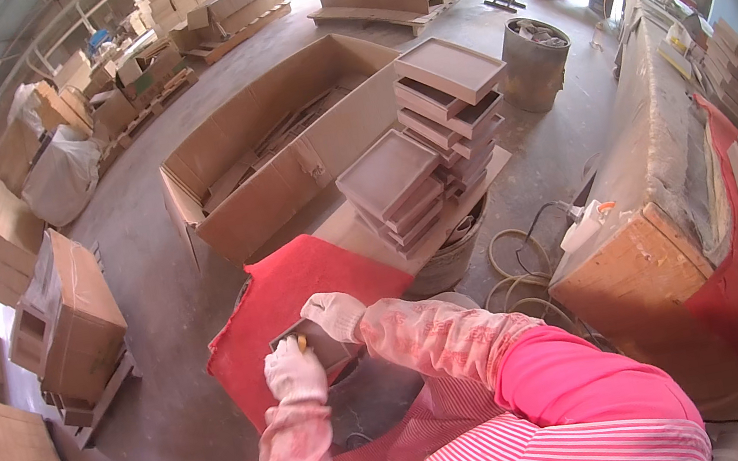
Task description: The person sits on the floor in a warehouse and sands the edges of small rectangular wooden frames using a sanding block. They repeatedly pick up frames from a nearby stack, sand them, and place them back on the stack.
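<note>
A small brown framed panel (326,342) lies on a red cloth (318,275) before me, and its near part is partly covered by my hands. My left hand (295,371), in a white knit glove, rests over the panel's left side. Between its thumb and fingers shows a small yellow object (302,343), too little visible to name. With curled fingers, my right hand (335,315), also gloved, holds the panel's far right edge. Just beyond the cloth, shallow brown trays (388,172) stand stacked on a board (346,223).
A long open cardboard box (300,169) with flat brown pieces inside lies beyond the cloth. Metal drums (536,70) stand to the right. A hose (502,259) coils on the floor beside a wooden bench (637,259). Boxed goods (77,301) stand on a pallet at left.
</note>
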Demonstrator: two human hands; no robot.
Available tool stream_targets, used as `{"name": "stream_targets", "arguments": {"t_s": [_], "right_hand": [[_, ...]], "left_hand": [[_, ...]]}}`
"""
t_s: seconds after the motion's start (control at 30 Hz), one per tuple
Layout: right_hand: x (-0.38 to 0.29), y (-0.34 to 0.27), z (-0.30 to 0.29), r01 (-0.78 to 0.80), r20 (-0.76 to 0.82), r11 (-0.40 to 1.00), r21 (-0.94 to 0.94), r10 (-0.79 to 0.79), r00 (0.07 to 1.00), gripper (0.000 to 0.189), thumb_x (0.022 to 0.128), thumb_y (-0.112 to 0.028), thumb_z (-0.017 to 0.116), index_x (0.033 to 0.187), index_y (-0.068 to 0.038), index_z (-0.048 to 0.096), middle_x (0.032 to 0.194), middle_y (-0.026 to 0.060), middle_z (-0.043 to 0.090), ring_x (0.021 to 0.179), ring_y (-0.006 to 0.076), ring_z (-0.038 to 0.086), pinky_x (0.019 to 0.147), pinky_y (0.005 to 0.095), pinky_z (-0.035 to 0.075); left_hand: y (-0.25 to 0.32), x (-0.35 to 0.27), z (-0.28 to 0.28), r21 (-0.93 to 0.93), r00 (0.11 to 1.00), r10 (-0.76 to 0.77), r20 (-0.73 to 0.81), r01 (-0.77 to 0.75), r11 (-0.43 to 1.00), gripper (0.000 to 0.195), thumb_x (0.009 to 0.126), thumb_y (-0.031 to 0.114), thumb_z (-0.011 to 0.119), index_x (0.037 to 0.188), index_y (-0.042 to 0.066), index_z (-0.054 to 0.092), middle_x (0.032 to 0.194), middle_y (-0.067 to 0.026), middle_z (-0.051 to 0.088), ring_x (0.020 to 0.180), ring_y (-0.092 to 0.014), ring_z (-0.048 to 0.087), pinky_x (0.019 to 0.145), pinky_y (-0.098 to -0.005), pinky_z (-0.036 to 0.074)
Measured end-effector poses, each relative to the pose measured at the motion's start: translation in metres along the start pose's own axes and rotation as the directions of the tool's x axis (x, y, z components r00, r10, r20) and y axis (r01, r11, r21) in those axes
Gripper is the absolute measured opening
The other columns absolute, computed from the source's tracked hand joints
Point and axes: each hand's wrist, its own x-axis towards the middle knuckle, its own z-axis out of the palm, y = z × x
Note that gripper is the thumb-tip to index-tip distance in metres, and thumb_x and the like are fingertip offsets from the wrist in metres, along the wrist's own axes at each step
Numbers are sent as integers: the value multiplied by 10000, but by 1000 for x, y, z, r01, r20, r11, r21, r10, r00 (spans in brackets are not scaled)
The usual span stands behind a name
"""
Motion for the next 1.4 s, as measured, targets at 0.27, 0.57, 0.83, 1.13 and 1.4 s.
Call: {"name": "stream_targets", "arguments": {"t_s": [0.27,0.57,0.83,1.13,1.4], "right_hand": [[-27,-27,-10,-75,-29,996,51,76,997,310,1067,-280,619,1172,-20,751,1140,136,778,1036,239,730,958,371,545],[-83,-61,-27,151,83,978,-143,-140,987,375,1019,-379,631,1215,-62,671,1151,202,737,1133,361,706,962,427,559],[-22,-35,-30,-356,-161,902,242,400,902,563,1057,-441,617,1425,-16,599,1340,178,686,1227,278,657,1075,407,490],[5,-7,-23,-253,151,905,342,212,965,331,1047,-309,675,1154,-9,767,1041,78,777,961,191,714,894,341,555],[-9,-8,-16,-48,8,945,324,48,999,354,1055,-305,583,1244,-54,747,1113,115,781,936,236,744,898,366,573]], "left_hand": [[26,-24,15,-189,932,180,-314,-247,950,298,914,192,602,1126,22,725,1078,-205,756,960,-423,718,883,-523,564],[14,21,26,-886,904,-419,84,260,384,415,1013,349,595,1226,20,733,1121,-186,766,1062,-351,722,939,-450,533],[25,-19,20,-488,877,384,-290,-480,729,268,860,134,729,1114,63,772,1147,-162,757,1071,-384,706,973,-466,543],[50,-2,17,-7,759,458,-463,-519,855,222,824,141,690,1033,74,723,1019,-133,733,989,-368,691,923,-483,541],[32,40,0,-131,926,263,-270,-306,943,169,886,144,635,958,105,783,931,-136,768,907,-365,725,851,-481,543]]}}
